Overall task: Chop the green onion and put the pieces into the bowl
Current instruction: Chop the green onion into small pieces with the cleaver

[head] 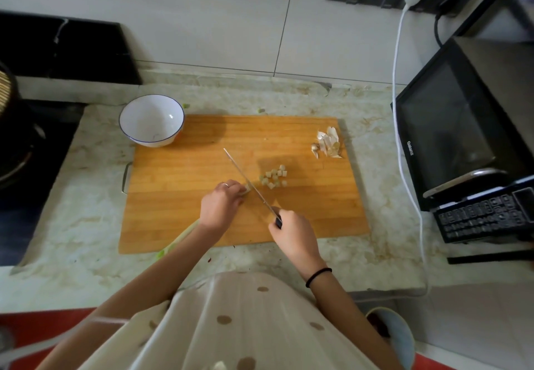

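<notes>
Right hand point(291, 232) closed around knife point(250, 186) handle, blade angled across cutting board point(179, 196). Left hand point(221, 205) curled, fingers pinning white end of green onion point(245, 190) against blade side; stalk runs back under wrist, off board's near edge. Cut pieces point(274, 179) lie just right of blade. Bowl point(151, 119) at board's far left corner, no pieces visible inside. Peel scraps point(328, 142) far right. Board on table point(86, 196).
</notes>
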